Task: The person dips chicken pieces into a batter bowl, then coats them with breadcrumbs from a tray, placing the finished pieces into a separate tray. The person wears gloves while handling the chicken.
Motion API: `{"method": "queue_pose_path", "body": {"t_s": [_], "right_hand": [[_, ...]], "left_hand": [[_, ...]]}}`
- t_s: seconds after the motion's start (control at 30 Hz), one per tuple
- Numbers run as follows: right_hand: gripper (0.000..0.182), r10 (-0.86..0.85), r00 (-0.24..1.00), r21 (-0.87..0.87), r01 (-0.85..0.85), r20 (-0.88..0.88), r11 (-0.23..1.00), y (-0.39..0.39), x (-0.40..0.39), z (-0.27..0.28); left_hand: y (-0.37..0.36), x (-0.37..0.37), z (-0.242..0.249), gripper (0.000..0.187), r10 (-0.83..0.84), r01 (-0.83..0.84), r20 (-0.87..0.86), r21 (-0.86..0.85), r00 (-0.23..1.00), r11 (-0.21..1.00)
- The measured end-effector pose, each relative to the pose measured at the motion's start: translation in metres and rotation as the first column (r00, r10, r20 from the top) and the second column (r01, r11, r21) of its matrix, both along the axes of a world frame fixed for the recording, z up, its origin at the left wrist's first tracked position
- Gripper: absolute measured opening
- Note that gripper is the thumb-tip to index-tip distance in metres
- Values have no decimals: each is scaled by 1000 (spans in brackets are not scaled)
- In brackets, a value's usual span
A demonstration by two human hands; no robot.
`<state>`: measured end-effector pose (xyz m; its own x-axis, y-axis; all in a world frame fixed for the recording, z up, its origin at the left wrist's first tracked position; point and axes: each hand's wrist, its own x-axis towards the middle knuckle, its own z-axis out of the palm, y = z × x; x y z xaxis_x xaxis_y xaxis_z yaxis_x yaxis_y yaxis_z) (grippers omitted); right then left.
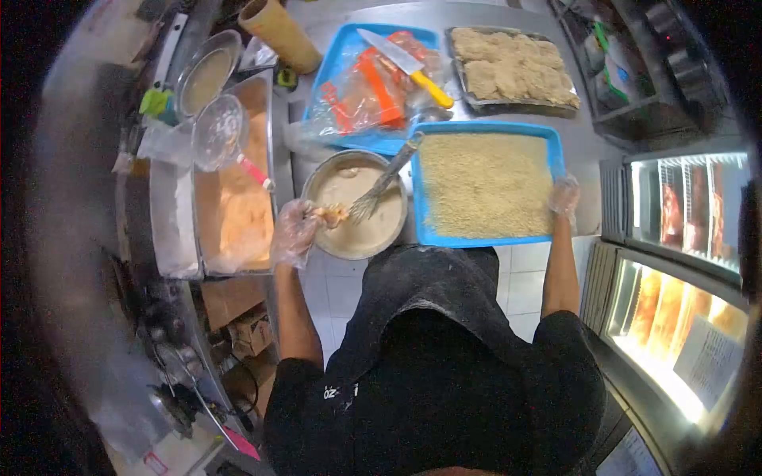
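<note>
Gloved in clear plastic, my left hand [297,230] pinches a small orange-brown food piece [330,215] over the left rim of a round bowl [337,245] of pale batter. A whisk [382,184] rests in that bowl, its handle leaning on the rim towards the back right. My right hand [565,196], also gloved, is at the right edge of a blue tray [484,126] filled with beige crumbs [484,182]; its fingers are blurred.
Behind stand a blue tray [337,47] with plastic packaging and a yellow-handled knife [432,89], and a metal tray of coated pieces [516,67]. To the left are a container of orange powder [242,206], a strainer [220,131] and a cardboard-coloured cylinder [282,36].
</note>
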<state>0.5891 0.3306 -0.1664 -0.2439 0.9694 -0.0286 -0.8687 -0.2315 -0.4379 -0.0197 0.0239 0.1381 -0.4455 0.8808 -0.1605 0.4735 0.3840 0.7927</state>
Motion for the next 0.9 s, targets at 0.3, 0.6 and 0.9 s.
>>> {"method": "queue_pose_path", "body": {"t_s": [0.3,0.6,0.9], "right_hand": [[7,-145,958,-208,199,249,958,-14,-19,34],[3,-736,-407,790,-57,541,611,-15,-29,38],[30,-463,-42,463,168,885,870,-107,-168,126]], "left_hand": [[30,28,20,19,-132,132,41,8,990,991],[101,128,18,16,-566,607,-227,215,793,765],[-16,40,-115,32,188,-231,219,188,957,955]]}}
